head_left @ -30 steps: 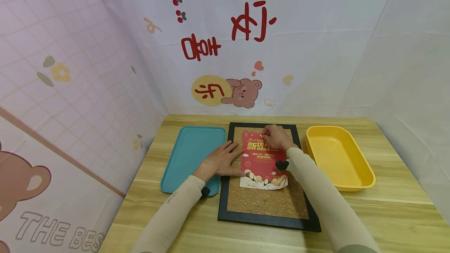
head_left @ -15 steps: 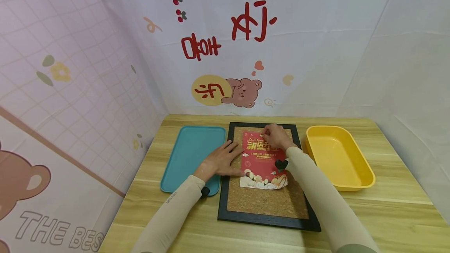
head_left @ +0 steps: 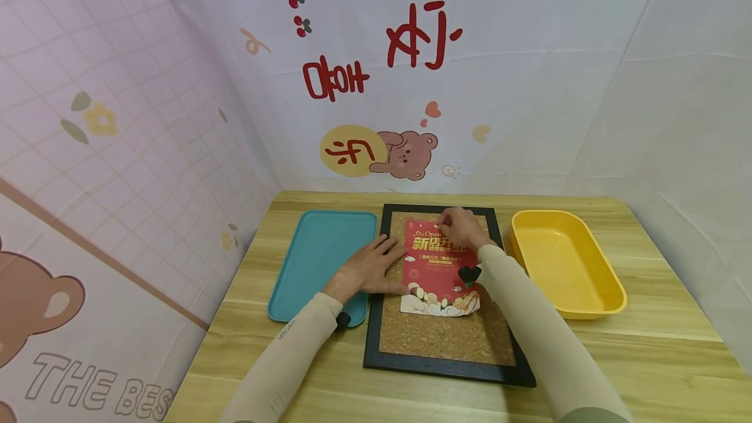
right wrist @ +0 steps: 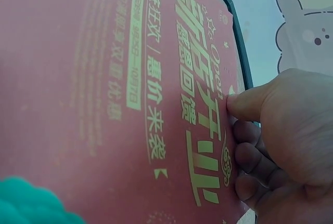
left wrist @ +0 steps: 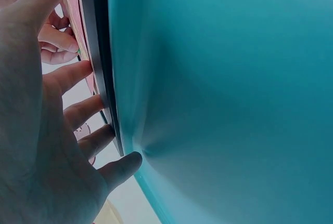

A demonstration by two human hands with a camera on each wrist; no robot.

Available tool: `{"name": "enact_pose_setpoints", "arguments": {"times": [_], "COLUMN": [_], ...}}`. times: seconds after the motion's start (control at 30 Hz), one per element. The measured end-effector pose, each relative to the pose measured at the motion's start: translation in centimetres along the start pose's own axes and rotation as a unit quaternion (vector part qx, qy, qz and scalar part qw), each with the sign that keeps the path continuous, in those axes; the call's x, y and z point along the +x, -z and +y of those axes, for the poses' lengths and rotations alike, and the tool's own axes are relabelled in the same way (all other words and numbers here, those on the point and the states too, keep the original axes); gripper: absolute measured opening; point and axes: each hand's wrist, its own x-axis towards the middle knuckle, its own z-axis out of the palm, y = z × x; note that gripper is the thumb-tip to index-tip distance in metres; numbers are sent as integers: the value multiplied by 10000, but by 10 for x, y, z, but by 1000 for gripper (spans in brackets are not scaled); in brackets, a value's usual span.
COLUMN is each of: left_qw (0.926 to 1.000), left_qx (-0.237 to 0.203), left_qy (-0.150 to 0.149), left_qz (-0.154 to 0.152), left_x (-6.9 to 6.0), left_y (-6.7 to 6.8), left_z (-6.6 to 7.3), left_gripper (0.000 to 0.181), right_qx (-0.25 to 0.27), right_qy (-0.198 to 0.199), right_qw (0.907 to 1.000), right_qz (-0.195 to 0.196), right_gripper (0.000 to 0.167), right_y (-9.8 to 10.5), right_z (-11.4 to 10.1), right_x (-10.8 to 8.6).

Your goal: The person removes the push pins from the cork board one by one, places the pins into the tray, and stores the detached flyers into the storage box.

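Left hand [head_left: 371, 268], spread on the board [head_left: 446, 344], should steady the poster [head_left: 437, 279]; right hand [head_left: 462, 227], apparently pinching a pin [left wrist: 78, 51], should push straight.

The wooden table [head_left: 305, 387] is light brown with stripes. On it, from left to right, sit a blue tray [head_left: 320, 247], a black-edged cork board [head_left: 443, 343] and a yellow tub [head_left: 564, 263].

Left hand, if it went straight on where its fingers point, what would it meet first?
The left hand would probably meet the right hand first, across the red poster, though depth is unclear.
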Motion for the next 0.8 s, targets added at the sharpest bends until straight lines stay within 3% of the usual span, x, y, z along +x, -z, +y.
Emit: {"name": "enact_pose_setpoints", "arguments": {"times": [0.3, 0.8], "left_qw": [10000, 10000], "left_qx": [1, -1], "left_qy": [13, 27], "left_qz": [-30, -25], "left_x": [0, -1], "left_y": [-1, 0], "left_z": [-1, 0], "left_gripper": [104, 104], "right_qx": [72, 42], "right_qy": [-142, -51], "right_qw": [9999, 9999], "right_qz": [-55, -116], "right_gripper": [15, 14], "right_y": [1, 4], "right_z": [-2, -1], "right_x": [-2, 0]}}
